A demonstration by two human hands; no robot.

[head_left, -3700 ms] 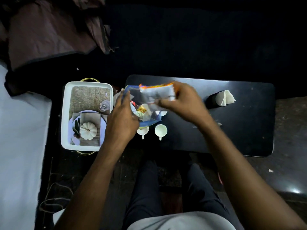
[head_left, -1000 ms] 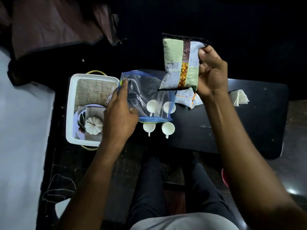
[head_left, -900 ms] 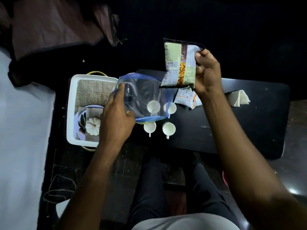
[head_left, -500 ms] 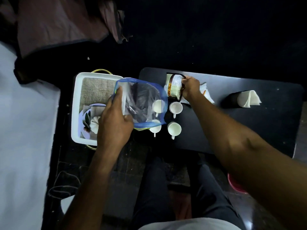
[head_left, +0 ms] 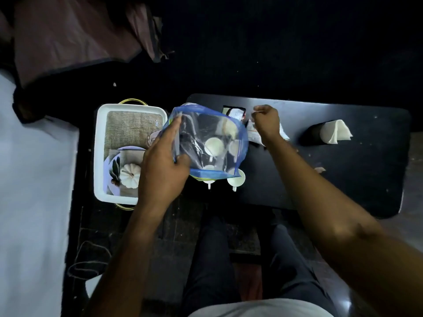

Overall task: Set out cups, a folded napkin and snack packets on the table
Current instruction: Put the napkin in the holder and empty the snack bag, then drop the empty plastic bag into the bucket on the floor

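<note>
- The left hand grips a clear plastic zip bag with a blue edge, thumb on its near face and fingers behind; the bag hangs over the left end of the dark rectangular table
- The right hand is at 12 o'clock on the table's left half, fingers curled in a loose fist over the snack packets; whether it pinches anything I cannot tell
- One packet, pale with a dark border, shows just at 9 o'clock of that hand; a whitish one lies under the wrist
- Small white handled cups stand in a cluster below the bag, two seen through the plastic, two poking out at its 6 o'clock edge
- A white folded napkin stands in a dark holder at 3 o'clock of the right hand, well apart
- A white rectangular tray sits at 9 o'clock of the table; it holds burlap cloth and a small white pumpkin
</note>
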